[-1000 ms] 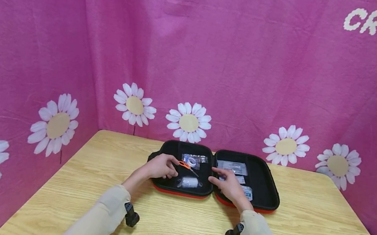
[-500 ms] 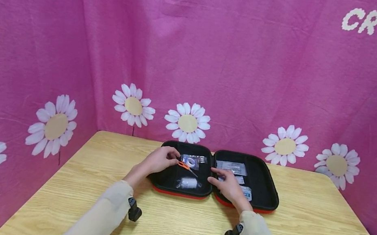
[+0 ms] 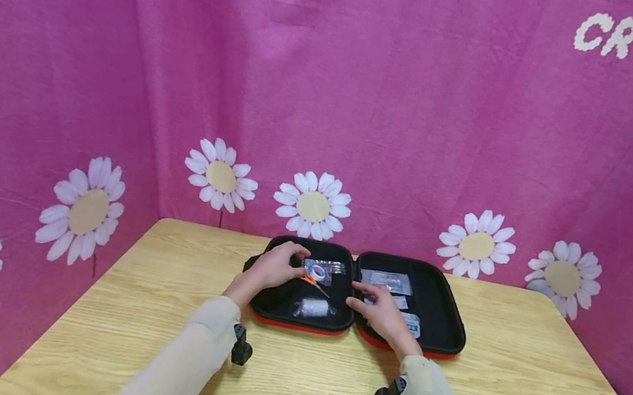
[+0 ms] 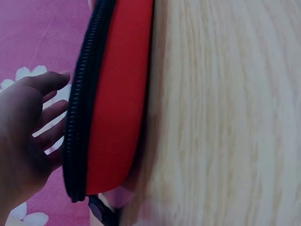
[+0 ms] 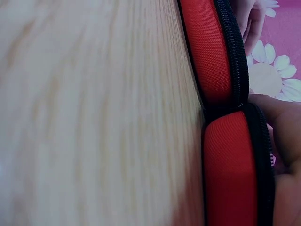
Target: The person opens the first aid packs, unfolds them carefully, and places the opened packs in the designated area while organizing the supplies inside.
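An open zip case with black lining and a red shell (image 3: 296, 326) lies flat, its two halves side by side. Over the left half hovers my left hand (image 3: 277, 267), thumb and fingers apart, fingertips close to orange-handled scissors (image 3: 315, 285); contact cannot be told. In the left wrist view this hand (image 4: 21, 127) is loosely bent behind the red side, and no held item shows. My right hand (image 3: 384, 312) is over the right half near the hinge, thumb and forefinger apart; parts of the packets below are hidden.
In the left half lie a tape roll (image 3: 318, 272) and a clear-wrapped white roll (image 3: 313, 307). The right half holds flat packets (image 3: 387, 280). Both stand on a wooden table (image 3: 312, 383), before a pink flowered cloth (image 3: 401, 135).
My left hand has moved away from the case's front edge and slightly right, toward the scissors' handles. The right hand and the scissors look the same as before.
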The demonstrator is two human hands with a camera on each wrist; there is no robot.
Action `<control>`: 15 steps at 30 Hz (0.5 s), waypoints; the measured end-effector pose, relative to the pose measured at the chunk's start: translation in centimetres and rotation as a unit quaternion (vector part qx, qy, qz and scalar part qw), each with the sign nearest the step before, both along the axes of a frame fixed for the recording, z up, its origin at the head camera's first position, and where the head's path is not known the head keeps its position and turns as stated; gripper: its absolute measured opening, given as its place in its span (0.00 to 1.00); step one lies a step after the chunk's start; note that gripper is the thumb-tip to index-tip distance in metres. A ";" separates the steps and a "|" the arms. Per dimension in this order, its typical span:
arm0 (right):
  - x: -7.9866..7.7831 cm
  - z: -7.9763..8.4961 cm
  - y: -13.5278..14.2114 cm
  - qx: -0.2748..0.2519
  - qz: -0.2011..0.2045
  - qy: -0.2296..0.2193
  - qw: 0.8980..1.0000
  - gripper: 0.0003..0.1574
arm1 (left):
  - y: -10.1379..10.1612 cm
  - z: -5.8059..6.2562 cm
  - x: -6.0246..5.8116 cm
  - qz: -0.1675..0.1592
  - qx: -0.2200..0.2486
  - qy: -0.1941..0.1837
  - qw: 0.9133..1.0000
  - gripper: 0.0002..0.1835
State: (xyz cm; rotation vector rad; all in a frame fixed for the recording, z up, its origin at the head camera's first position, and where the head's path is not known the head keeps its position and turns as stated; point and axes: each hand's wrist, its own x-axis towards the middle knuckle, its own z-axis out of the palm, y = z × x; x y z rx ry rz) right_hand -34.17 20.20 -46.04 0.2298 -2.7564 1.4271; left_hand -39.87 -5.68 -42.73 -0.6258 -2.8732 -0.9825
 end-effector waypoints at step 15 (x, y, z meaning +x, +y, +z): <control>0.2 0.1 0.0 0.000 0.005 -0.004 1.000 0.31 | 1.3 -1.3 -0.9 0.008 -0.026 -0.010 1.000 0.31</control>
